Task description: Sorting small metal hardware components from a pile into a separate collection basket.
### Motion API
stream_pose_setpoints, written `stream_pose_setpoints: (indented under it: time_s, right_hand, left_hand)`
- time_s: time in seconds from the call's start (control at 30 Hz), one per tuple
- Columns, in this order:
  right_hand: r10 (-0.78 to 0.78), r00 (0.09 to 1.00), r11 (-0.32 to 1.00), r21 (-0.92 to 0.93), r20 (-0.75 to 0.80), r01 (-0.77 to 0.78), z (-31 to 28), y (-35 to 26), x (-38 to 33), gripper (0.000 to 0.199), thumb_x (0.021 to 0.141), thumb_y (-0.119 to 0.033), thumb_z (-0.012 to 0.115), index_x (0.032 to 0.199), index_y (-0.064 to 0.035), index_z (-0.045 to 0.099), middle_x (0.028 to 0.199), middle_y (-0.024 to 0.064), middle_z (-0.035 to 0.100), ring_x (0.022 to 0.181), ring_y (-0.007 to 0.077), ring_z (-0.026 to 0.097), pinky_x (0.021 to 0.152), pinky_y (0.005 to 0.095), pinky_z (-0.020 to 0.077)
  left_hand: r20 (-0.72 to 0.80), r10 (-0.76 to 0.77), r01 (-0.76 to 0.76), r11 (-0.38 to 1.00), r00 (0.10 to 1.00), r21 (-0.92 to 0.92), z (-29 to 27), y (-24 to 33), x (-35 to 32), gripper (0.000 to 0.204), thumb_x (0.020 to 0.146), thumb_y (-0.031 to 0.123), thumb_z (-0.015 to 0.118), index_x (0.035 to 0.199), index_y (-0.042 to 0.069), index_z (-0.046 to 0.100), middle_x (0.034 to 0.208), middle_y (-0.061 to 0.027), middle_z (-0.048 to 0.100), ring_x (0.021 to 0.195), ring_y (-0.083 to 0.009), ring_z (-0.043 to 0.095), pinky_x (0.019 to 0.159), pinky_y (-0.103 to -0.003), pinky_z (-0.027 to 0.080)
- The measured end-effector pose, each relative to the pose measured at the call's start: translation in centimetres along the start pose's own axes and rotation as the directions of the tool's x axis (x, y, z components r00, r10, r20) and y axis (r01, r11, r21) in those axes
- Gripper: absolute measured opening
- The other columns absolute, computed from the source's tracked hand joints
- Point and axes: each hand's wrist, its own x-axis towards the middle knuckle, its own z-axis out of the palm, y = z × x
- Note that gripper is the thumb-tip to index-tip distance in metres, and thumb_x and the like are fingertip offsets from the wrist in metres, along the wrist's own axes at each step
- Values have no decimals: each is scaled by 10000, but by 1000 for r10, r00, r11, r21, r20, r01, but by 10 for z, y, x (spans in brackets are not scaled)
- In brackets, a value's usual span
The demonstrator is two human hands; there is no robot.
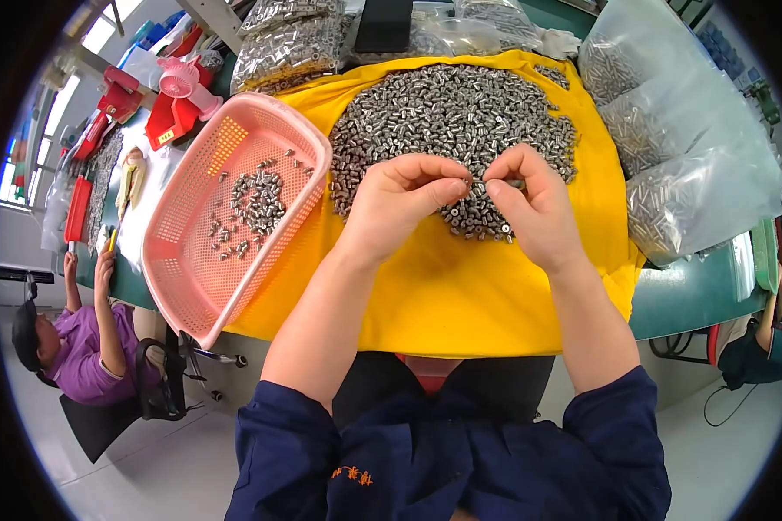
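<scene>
A large heap of small cylindrical metal parts (447, 108) lies on a yellow cloth (460, 304). Over the near part of this heap my two hands face each other, fingertips a short gap apart. My left hand (401, 201) pinches thumb against forefinger; a tiny dark bit shows at the tips, too small to name. The thumb and forefinger of my right hand (537, 208) are also closed together, and what they hold is hard to tell from the parts behind. To the left, a pink perforated plastic basket (169, 252) holds a smaller group of similar metal parts (259, 201).
Clear bags of metal parts (660, 208) stand along the right side. More filled bags (291, 39) and a dark flat device (384, 26) lie at the back. A pink fan (180, 78) and red bins (169, 120) are at far left. Co-workers sit at left (96, 347) and right (760, 352).
</scene>
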Motion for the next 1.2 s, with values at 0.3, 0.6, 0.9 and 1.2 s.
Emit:
stream_pose_setpoints:
  time_s: [0.3, 0.6, 0.9, 1.2]
  right_hand:
    - [-8, 1000, 993, -119, -3, 8, 10, -2, 1, 48, 762, -41, 503, 808, -38, 493, 720, -9, 488, 624, 53, 434, 536, 192, 366]
    - [49, 999, 999, -24, -18, -49, 10, -1, -2, 35, 778, -6, 488, 800, -32, 486, 708, -32, 453, 610, 25, 380, 540, 163, 328]
    - [-62, 997, 954, -294, -38, 48, 13, -6, -1, 36, 741, -4, 505, 763, -21, 483, 667, 20, 468, 595, 93, 437, 535, 203, 364]
    - [-239, 970, 796, -561, 52, 226, 13, -3, -4, 30, 748, 5, 474, 771, -15, 476, 678, 77, 471, 583, 150, 461, 517, 246, 378]
  left_hand:
    - [-25, 15, -11, 989, 1000, 151, -4, 4, -5, 136, 738, 17, 590, 871, -11, 605, 780, -33, 603, 716, -73, 549, 636, -190, 445]
    - [17, -32, 31, 997, 999, 68, -4, 4, -5, 135, 751, 23, 583, 883, 0, 596, 803, -41, 604, 747, -82, 563, 675, -198, 454]
    - [46, 17, -23, 990, 999, 136, -5, -1, -1, 117, 753, 35, 585, 864, 0, 601, 805, -34, 602, 738, -78, 555, 666, -196, 452]
    - [53, 216, -215, 854, 975, 474, -1, 2, -4, 113, 705, 77, 612, 808, 33, 627, 717, -41, 617, 656, -83, 554, 601, -228, 443]
